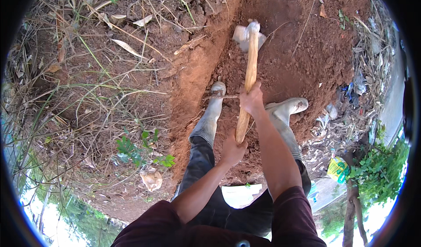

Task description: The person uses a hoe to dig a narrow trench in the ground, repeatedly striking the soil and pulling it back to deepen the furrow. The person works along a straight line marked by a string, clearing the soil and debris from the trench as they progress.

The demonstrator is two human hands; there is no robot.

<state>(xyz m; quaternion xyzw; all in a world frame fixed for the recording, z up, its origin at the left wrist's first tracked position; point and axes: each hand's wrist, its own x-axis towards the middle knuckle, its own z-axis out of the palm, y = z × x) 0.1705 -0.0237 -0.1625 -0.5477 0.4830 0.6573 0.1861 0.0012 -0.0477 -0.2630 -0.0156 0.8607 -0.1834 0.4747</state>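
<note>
A digging hoe with a wooden handle [251, 61] points away from me. My left hand [233, 148] grips the butt end of the handle, between my legs. Higher up the shaft, my right hand [252, 98] is closed around it. The broad metal hoe blade [244, 36] rests on or just above loose reddish soil [279, 63] in a trench; contact is hard to tell. Its lower edge is partly behind the handle. My pale, muddy rubber boots [210, 118] stand in the trench on either side of the handle.
A cut earth bank [194, 72] runs along the left, topped with dry stalks [108, 112] and leaves. A thin root [227, 96] lies across my left boot. Litter with plastic scraps [355, 89] borders the right side, near a yellow-green bag [338, 169] and a tree trunk [350, 207].
</note>
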